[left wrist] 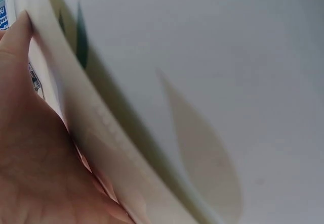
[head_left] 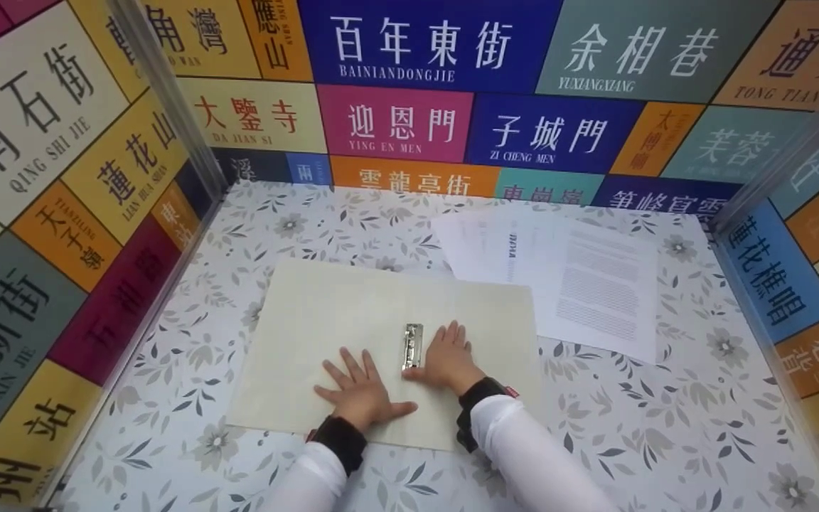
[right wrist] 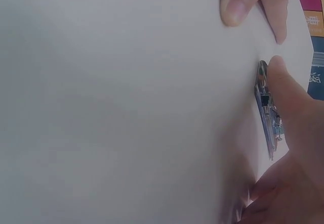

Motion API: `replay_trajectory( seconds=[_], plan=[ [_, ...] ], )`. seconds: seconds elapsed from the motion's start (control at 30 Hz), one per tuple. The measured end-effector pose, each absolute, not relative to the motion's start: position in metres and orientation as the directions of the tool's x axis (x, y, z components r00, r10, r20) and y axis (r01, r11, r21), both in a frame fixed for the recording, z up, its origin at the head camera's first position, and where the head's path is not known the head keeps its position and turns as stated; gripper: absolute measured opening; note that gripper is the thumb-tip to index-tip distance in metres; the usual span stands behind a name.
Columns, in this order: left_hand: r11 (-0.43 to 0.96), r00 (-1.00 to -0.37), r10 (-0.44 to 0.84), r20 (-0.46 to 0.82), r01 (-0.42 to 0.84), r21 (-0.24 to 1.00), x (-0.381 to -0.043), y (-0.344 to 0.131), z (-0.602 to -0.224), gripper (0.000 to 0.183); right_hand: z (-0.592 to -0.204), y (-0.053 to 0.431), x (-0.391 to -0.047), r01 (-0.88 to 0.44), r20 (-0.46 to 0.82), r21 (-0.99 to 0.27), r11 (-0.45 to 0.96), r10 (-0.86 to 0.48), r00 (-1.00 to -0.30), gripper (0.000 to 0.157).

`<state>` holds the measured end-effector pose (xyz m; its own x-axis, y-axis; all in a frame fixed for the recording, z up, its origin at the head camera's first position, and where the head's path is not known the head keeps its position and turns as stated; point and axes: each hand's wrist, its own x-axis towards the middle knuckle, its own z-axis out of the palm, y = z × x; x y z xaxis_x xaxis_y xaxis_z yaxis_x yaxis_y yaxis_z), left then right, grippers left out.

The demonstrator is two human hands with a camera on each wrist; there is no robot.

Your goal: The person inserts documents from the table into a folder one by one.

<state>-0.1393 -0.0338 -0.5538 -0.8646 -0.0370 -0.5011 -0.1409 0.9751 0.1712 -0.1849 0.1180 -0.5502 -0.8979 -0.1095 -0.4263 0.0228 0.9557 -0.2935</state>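
Note:
A cream file folder (head_left: 310, 306) lies spread open on the patterned tabletop, with a metal clip (head_left: 413, 346) near its middle. My left hand (head_left: 361, 398) rests on the folder's left half, fingers straight and spread. To the right of the clip, my right hand (head_left: 452, 361) lies on the other half, its thumb at the clip's lower end. In the right wrist view the right hand (right wrist: 304, 128) has its thumb beside the clip (right wrist: 266, 107). The left wrist view shows the left hand (left wrist: 35, 153) against the folder's edge (left wrist: 101, 118), which stands slightly off the table.
Several printed sheets (head_left: 605, 284) lie overlapping at the back right, partly under the folder's upper right corner. The floral tabletop (head_left: 203, 384) is bounded by panels (head_left: 395, 46) with coloured street-name signs at the back, left and right.

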Motion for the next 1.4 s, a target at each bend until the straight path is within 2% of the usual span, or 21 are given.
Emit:
replay_trajectory(
  seconds=[0.43, 1.4],
  plan=[
    [0.975, -0.862, -0.04, -0.506, -0.144, 0.167, -0.139, -0.033, -0.551, 0.133, -0.538, 0.115, -0.191, 0.051, -0.467, -0.279, 0.959, -0.089, -0.88, 0.122],
    [0.97, -0.871, -0.037, -0.49, -0.149, 0.191, -0.138, -0.034, -0.558, 0.136, -0.543, 0.107, -0.19, 0.106, -0.455, -0.274, 0.956, -0.032, -0.89, 0.122]
  ],
)
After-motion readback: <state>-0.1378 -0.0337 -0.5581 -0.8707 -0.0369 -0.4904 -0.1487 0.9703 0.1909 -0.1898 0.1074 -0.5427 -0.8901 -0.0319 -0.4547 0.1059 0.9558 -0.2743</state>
